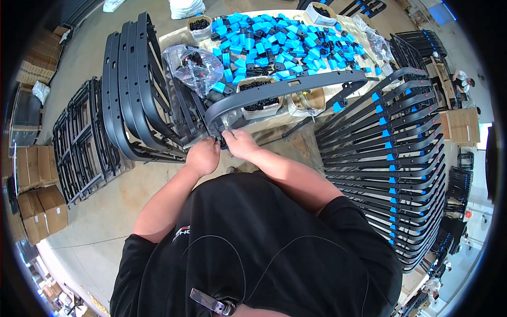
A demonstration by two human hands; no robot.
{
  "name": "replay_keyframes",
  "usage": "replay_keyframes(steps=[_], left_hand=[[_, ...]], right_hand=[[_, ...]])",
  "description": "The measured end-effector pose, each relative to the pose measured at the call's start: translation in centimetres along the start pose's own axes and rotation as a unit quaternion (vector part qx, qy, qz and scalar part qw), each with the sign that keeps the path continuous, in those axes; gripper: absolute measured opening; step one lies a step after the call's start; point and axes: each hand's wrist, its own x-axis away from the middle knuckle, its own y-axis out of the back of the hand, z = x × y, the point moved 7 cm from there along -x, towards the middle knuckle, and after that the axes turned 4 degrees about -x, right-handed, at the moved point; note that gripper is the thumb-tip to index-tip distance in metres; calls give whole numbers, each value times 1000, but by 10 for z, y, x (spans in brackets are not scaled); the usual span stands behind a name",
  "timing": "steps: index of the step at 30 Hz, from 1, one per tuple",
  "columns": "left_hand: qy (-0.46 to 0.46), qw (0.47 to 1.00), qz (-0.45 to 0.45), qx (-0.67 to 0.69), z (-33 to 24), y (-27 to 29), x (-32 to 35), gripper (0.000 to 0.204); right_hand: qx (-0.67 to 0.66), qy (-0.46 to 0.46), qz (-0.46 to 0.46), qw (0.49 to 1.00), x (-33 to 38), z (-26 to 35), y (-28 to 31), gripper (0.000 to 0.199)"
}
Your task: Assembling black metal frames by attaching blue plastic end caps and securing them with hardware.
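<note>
Left hand (204, 157) and right hand (243, 145) meet at the near end of the curved black frame (269, 91), over the tabletop's (346, 25) front edge; grip hidden, can't tell. Best keep frame steady, fingertips aligned.

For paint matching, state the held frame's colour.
The held frame is dark grey, in the head view.

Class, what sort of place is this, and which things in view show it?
Most likely an assembly workshop or factory floor: a heap of blue and black parts lies on a table, many matching black frames stand in a row at right, and cardboard boxes are stacked at left.
</note>
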Motion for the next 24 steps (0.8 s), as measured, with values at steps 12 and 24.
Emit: replay_keyframes(steps=[12, 24], left_hand=[[-8, 1000, -15, -7, -5, 5, 2, 36], [15, 1000, -12, 14, 0, 1, 4, 38]], right_hand=[[-76, 0, -3, 997, 9, 9, 2, 48], [2, -32, -175, 984, -4, 5, 87, 45]])
